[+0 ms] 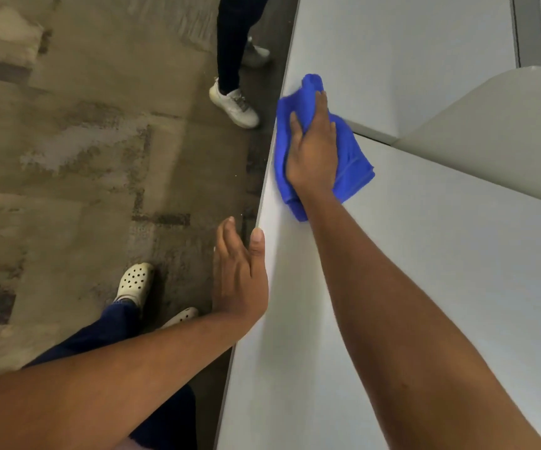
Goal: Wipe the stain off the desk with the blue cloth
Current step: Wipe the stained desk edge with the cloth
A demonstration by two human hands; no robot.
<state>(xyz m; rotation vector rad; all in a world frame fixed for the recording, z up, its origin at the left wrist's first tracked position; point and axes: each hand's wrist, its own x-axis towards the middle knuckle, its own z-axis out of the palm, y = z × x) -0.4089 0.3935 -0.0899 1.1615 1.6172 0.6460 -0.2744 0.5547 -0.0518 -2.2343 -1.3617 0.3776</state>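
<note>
Pressing the blue cloth (350,157) onto the white surface (441,254) with the right hand (311,154), arm stretched forward, thumb and fingers curled into the bunched fabric close to the surface's left edge. Bracing with the left hand (240,271) at that same edge nearer the body, fingers straight and together over the floor (67,157), thumb lying on top. Just right of the cloth, a grey divider panel (490,118); down on the worn floor, another person's white sneakers (235,103) and pale perforated clogs (134,282).

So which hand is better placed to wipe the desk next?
Right. The right hand holds the blue cloth down on the desk; the left hand holds nothing, fingers straight, with just its thumb at the desk's edge.
</note>
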